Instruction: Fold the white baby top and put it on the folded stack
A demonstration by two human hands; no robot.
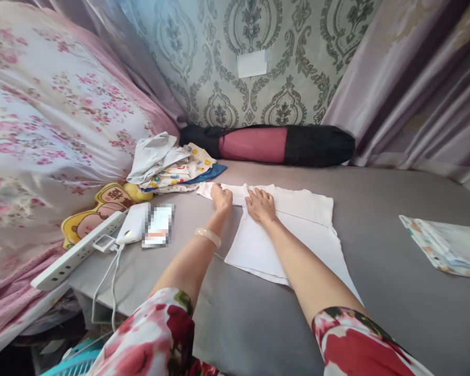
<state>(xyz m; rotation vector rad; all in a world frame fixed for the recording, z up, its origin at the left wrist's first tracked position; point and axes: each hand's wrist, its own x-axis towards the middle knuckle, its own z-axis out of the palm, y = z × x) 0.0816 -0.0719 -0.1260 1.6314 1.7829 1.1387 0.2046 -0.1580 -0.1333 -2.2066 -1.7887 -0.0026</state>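
A white garment lies spread on the grey surface, its top part folded over so that a straight edge runs across it. The narrow end, which looks like a sleeve, stretches left. My left hand, with a pale bangle on the wrist, is closed on this narrow part. Just to its right, my right hand lies on the cloth with fingers stretched out and slightly apart. The near part of the garment shows below my right hand and passes under my right forearm.
A pile of clothes sits at the back left, beside a black and pink bag along the wall. Left are a power strip, a white charger, a phone and a yellow cushion. A folded cloth lies right.
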